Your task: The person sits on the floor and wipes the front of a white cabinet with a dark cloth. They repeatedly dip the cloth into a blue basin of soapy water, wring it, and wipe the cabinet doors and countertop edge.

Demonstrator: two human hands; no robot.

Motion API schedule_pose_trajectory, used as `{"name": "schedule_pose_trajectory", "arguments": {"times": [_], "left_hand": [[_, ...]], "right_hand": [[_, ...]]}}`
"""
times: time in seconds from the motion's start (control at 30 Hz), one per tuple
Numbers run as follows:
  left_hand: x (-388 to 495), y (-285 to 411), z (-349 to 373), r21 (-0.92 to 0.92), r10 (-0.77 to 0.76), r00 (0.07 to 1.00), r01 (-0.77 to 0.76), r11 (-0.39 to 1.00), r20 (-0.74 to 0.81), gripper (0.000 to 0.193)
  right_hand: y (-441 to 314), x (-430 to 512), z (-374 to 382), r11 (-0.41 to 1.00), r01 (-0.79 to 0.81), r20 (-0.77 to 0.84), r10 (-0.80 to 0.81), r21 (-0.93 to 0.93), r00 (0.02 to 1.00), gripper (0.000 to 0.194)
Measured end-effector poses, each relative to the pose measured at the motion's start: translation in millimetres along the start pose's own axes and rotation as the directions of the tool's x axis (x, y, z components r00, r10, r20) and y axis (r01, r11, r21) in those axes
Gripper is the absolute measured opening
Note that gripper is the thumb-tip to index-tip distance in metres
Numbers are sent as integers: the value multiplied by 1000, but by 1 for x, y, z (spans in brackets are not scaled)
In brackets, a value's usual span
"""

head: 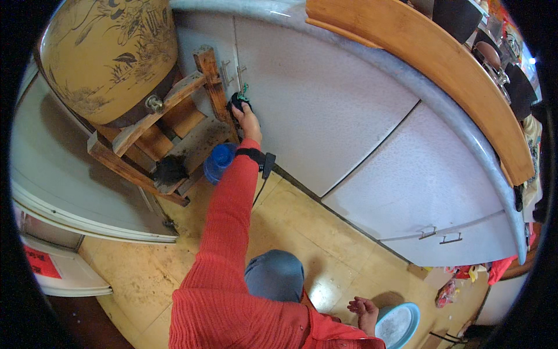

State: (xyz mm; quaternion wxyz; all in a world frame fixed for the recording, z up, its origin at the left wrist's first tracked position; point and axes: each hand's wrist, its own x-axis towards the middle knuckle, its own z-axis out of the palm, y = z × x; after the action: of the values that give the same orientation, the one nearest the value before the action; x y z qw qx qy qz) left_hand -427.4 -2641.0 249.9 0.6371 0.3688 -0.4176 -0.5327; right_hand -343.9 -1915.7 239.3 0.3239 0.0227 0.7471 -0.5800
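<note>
At the upper middle, my left hand (pixel 247 120) grips a dark cloth (pixel 235 101). The cloth is against a white cabinet door (pixel 314 91), just below a slim metal handle (pixel 240 78); some green material (pixel 245 90) shows above my fingers. What lies under the cloth is hidden. My right hand (pixel 366 312), low in the view, holds nothing and has its fingers loosely apart. Beside it stands a light blue basin (pixel 417 315) containing cloudy, whitish liquid.
A wooden stand (pixel 216 98) left of my left hand carries a large yellow crock (pixel 113 56) with a metal tap (pixel 154 104). A blue plastic bottle (pixel 221 156) is near its foot, and a dark clump (pixel 170 169) lies on its lower board. A countertop edge (pixel 392 70) overhangs the cabinets.
</note>
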Motion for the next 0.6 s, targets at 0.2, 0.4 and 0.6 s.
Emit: {"name": "schedule_pose_trajectory", "arguments": {"times": [0.2, 0.4, 0.6], "left_hand": [[-75, 9, 0, 246, 72, 986, -108, 963, 151, 68], [-177, 56, 7, 152, 150, 898, -231, 961, 412, 64], [-76, 163, 79, 61, 591, 722, -650, 757, 360, 62]], "right_hand": [[4, 5, 12, 999, -24, 35, 25, -28, 999, 24], [-2, 17, 23, 998, 12, 98, -6, -64, 995, 24], [-7, 34, 19, 996, 57, 91, -50, -69, 995, 23]]}}
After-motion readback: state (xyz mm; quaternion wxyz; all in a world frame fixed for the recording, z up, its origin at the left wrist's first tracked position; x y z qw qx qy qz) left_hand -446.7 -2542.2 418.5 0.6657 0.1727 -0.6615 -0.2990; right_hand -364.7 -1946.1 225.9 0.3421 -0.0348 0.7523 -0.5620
